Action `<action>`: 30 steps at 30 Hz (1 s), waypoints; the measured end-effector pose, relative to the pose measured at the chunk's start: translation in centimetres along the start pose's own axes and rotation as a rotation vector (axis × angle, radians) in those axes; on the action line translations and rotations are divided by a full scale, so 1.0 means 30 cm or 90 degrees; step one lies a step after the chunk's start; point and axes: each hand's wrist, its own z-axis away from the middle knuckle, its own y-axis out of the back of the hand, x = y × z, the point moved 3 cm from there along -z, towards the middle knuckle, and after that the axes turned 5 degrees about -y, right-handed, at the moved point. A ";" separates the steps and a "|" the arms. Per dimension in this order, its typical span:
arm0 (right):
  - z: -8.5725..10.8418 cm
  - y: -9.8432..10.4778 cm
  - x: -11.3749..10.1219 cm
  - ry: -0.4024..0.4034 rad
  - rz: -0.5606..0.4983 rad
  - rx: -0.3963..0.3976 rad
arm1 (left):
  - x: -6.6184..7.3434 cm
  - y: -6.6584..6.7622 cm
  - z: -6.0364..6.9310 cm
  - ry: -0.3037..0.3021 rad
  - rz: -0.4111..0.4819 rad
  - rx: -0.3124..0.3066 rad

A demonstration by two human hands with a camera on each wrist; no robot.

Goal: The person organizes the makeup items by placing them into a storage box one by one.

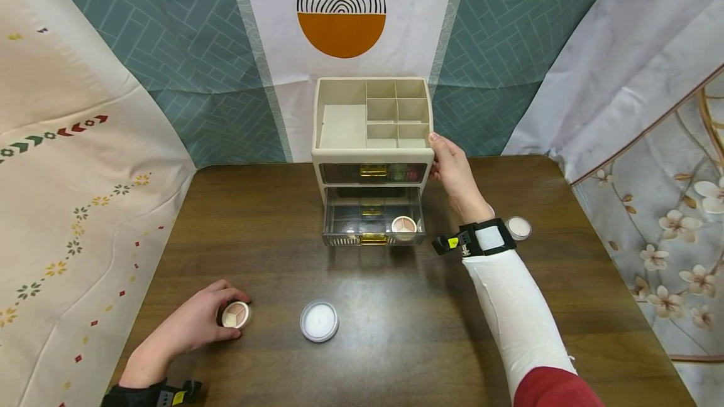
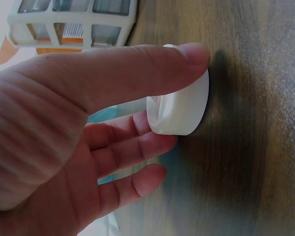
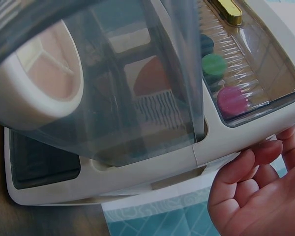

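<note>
Nearest, at the lower left of the table [image 1: 271,262], the left hand [image 1: 195,319] pinches a round compact [image 1: 234,314] between thumb and fingers. The compact has a smooth, cream-white rim and a face split by thin pale dividers into three wedges, one light cream, the others a beige-pink. From the left wrist its side looks thick, plain and rounded; whether its base touches the wood cannot be told.

Just to the right, a round container [image 1: 319,321] with a clear edge and a white middle lies on the table. Farther off, a clear drawer [image 1: 338,240] with a gold handle [image 1: 373,239] is pulled out, and in its right front corner sits a second compact [image 1: 404,225] with the same white rim and three-part face. A smaller clear-edged white container [image 1: 518,228] lies beyond the right wrist.

The right hand [image 1: 457,174] grips the right side of the cream organizer [image 1: 362,155], thumb at its top front corner, fingers curled along the wall. Above the pulled-out drawer, a closed upper drawer [image 1: 342,173] shows green [image 3: 214,64] and pink round pieces [image 3: 233,101]. The top is divided into compartments. Behind hangs a patterned cloth [image 1: 203,49].
</note>
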 end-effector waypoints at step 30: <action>-0.005 0.003 0.000 0.003 -0.007 -0.004 | 0.014 0.015 -0.016 -0.022 -0.057 0.032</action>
